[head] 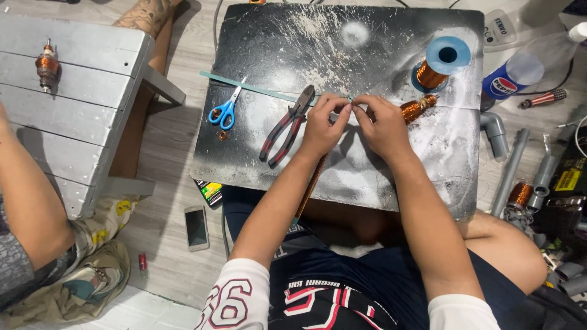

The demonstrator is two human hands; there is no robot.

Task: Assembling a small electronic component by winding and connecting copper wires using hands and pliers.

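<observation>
My left hand (324, 125) and my right hand (382, 125) meet fingertip to fingertip over a black, white-dusted board (275, 171) on my lap. Both pinch something thin between them, likely fine copper wire; it is too small to make out. Just beyond my right hand lies a copper-wound motor armature (419, 109). A blue spool of copper wire (441, 64) stands behind it. Red-handled pliers (287, 125) lie beside my left hand, with blue-handled scissors (225, 110) further left. A thin pale-green strip (247, 87) runs across the board toward my fingers.
A grey wooden bench (73, 104) at left carries another armature (47, 64); another person's arm (30, 201) rests by it. A phone (196, 227) lies on the floor. Grey pipe pieces (510, 165), a copper coil (520, 194), a blue bottle (513, 76) and a screwdriver (543, 98) crowd the right.
</observation>
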